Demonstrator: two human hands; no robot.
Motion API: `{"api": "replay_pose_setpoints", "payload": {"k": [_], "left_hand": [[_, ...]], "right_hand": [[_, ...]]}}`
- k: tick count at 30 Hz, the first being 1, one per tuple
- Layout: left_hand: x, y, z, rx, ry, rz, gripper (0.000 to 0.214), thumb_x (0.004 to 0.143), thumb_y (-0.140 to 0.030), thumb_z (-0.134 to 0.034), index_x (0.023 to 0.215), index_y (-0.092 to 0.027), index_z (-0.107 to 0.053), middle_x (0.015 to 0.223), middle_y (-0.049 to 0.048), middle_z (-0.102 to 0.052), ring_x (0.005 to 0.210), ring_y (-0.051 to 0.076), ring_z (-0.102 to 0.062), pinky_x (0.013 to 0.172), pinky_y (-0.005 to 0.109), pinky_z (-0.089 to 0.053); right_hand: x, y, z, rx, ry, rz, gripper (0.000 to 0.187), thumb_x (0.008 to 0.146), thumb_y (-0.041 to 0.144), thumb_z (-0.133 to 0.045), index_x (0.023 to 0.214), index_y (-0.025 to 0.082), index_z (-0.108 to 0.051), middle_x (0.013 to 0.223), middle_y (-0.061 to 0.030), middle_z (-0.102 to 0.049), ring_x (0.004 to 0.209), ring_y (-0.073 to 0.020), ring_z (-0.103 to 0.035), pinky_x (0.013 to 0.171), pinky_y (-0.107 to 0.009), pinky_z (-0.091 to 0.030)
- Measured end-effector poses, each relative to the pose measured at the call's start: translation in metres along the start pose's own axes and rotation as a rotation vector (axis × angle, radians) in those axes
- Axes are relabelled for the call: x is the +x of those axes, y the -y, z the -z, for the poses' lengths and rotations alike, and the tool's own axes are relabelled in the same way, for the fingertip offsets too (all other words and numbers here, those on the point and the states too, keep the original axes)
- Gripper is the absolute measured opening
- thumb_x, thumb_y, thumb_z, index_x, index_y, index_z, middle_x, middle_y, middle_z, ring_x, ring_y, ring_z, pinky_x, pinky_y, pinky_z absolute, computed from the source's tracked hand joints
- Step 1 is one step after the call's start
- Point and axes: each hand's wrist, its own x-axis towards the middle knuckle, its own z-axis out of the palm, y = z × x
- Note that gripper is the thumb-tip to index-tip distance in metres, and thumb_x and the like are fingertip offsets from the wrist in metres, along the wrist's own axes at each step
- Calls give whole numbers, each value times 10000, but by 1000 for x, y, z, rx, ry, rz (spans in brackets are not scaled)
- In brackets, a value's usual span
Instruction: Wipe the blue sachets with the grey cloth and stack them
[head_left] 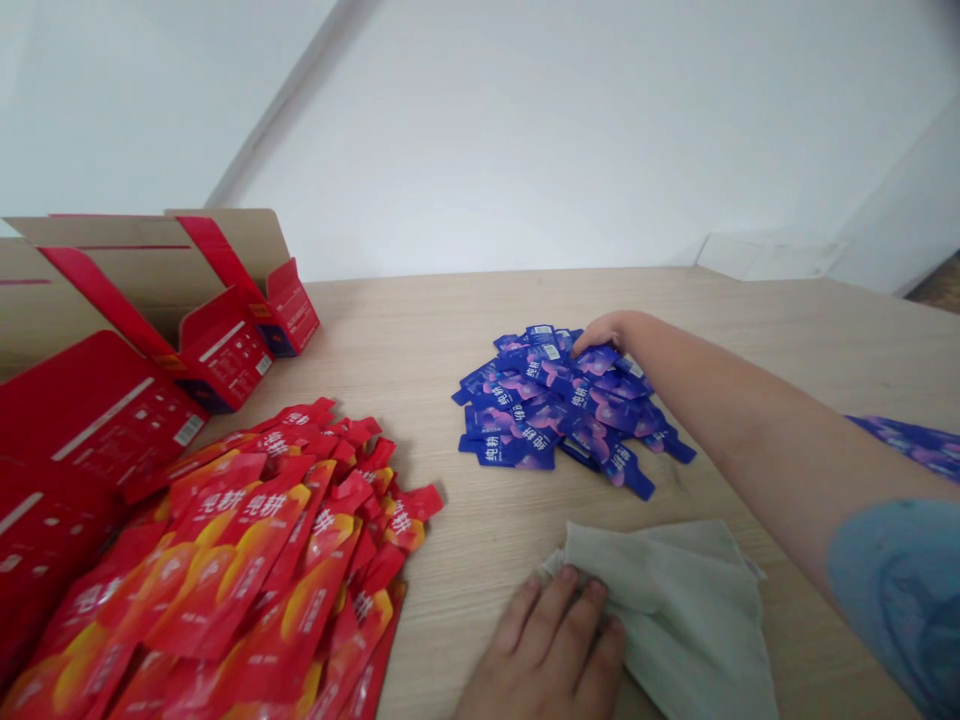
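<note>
My right hand (603,332) reaches to the far side of a pile of blue-purple sachets (525,415) with pink patterns and white lettering. One fingertip presses down among the sachets; the other fingers are mostly hidden, so any grip is unclear. Nearer to me, my left hand (547,650) has its fingers curled over the left edge of a pale green cloth bag (686,600), which lies flattened and creased on the table. The thumb of that hand is out of sight.
Red-and-orange sachets (247,560) are heaped at the left. Behind them stand red cardboard boxes (225,345) with raised flaps. More purple packets (911,445) show at the right, partly behind my arm. A white wall (570,140) borders the wooden table (390,330).
</note>
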Motion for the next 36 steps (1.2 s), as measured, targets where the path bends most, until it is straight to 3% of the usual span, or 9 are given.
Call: {"api": "replay_pose_setpoints", "payload": {"k": [3,7,14,18,23,26,31,33,36], "left_hand": [[0,0,1,-7,1,-5,329,1105,-342,-589,1413,-266,-676,1531,13,-665,1415,242,-624,1279,386,-424],[2,1,5,4,9,0,332,1120,-352,-548,1415,-270,-676,1517,3,-676,1382,234,-646,1248,368,-450],[3,4,13,-71,235,-37,516,1077,-325,-592,1577,-222,-523,1622,48,-580,1457,282,-583,1195,404,-485],[3,2,17,-204,361,38,672,1033,-405,-668,1638,-235,-433,1695,66,-487,1572,293,-447,1297,433,-354],[7,-2,25,-404,457,141,799,967,-450,-721,1668,-240,-399,1752,78,-384,1643,319,-315,1357,487,-235],[12,-2,34,-495,512,187,809,955,-402,-706,1680,-241,-386,1781,68,-309,1666,317,-250,1368,505,-202],[19,-2,44,-589,552,251,831,929,-351,-692,1691,-250,-374,1799,43,-252,1684,297,-189,1379,515,-144],[21,-3,47,-607,554,268,838,919,-338,-691,1690,-251,-377,1801,39,-246,1685,294,-185,1380,516,-136],[23,-3,50,-620,557,285,832,905,-319,-687,1681,-245,-399,1798,43,-261,1682,295,-197,1379,518,-142]], "right_hand": [[0,-1,-2,-17,0,9,384,1039,385,-711,1358,179,-659,1351,-113,-681,1128,-260,-709,941,-473,-631],[-5,-2,2,-76,-109,79,372,1039,393,-710,1336,174,-670,1327,-103,-690,1111,-260,-714,927,-462,-635],[-38,6,27,-312,-491,249,374,986,415,-742,1213,121,-699,1158,-114,-744,1043,-283,-717,899,-409,-590],[-71,16,6,-466,-660,402,523,918,389,-729,1342,115,-595,1193,-201,-743,1101,-367,-692,891,-412,-525],[-114,17,-56,-675,-516,729,411,896,280,-705,1288,189,-619,1242,-186,-730,1174,-376,-663,1002,-457,-472],[-129,13,-77,-743,-402,880,531,855,218,-738,1366,194,-595,1353,-180,-685,1276,-371,-616,1080,-475,-437],[-132,9,-70,-748,-324,942,858,826,302,-824,1572,165,-422,1573,-224,-527,1411,-390,-537,1106,-510,-443],[-132,7,-63,-746,-308,933,827,828,356,-844,1543,182,-468,1535,-209,-568,1399,-400,-550,1109,-532,-436],[-134,5,-56,-750,-284,923,619,838,322,-837,1402,216,-606,1411,-162,-666,1325,-385,-606,1107,-530,-420]]}}
